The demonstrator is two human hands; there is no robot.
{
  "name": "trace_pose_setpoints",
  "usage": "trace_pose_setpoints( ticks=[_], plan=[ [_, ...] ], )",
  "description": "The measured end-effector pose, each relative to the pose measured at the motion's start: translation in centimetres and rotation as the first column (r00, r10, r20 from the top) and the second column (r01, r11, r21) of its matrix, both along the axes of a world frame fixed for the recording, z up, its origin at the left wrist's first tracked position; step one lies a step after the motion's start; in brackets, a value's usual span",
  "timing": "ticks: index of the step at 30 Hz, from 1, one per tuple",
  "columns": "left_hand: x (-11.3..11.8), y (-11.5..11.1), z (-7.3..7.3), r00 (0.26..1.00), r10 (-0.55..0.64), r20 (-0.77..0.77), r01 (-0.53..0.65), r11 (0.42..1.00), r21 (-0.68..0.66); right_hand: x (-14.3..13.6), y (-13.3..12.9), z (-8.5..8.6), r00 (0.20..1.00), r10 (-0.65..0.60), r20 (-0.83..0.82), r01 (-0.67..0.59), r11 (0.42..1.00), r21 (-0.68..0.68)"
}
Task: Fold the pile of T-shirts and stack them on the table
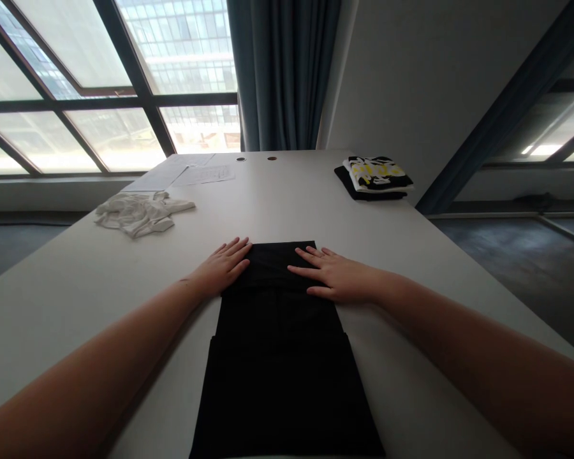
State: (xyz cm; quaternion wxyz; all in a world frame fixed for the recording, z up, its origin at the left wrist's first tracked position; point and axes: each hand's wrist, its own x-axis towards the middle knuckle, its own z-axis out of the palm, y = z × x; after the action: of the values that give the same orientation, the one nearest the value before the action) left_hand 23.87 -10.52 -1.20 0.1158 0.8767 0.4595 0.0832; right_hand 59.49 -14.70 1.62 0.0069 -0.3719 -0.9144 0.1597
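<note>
A black cloth [282, 370] lies flat in a long strip down the middle of the white table, narrower at its far end and wider toward the near edge. My left hand [224, 264] rests at the cloth's far left edge, palm down with the fingers stretched out. On the far right part of the cloth lies my right hand [332, 274], its fingers spread over the fabric and its wrist beyond the cloth's edge. Neither hand grips anything.
On the white table [277, 204], a crumpled white cloth [138, 213] lies at the left, with paper sheets [203, 174] behind it. A folded stack of clothes [375, 177], black and white with yellow print, sits at the back right. Windows and a dark curtain stand beyond.
</note>
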Motion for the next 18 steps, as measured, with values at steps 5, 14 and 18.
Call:
trace_pose_setpoints(
  ticks=[5, 14, 18],
  plan=[
    [-0.7, 0.2, 0.3, 0.996, -0.046, 0.074, 0.048, 0.999, -0.023, 0.3, -0.3, 0.0, 0.953, 0.205, -0.225, -0.174, 0.974, 0.147],
    [2.6, -2.8, 1.2, 0.981, -0.187, 0.053, 0.178, 0.974, 0.141, -2.1, 1.6, -2.2, 0.967, -0.077, -0.241, 0.124, 0.975, 0.185],
    [2.6, -3.0, 0.7, 0.977, -0.210, 0.022, 0.208, 0.975, 0.077, -1.5, 1.9, -3.4, 0.990, -0.079, -0.116, 0.093, 0.988, 0.125]
  ],
)
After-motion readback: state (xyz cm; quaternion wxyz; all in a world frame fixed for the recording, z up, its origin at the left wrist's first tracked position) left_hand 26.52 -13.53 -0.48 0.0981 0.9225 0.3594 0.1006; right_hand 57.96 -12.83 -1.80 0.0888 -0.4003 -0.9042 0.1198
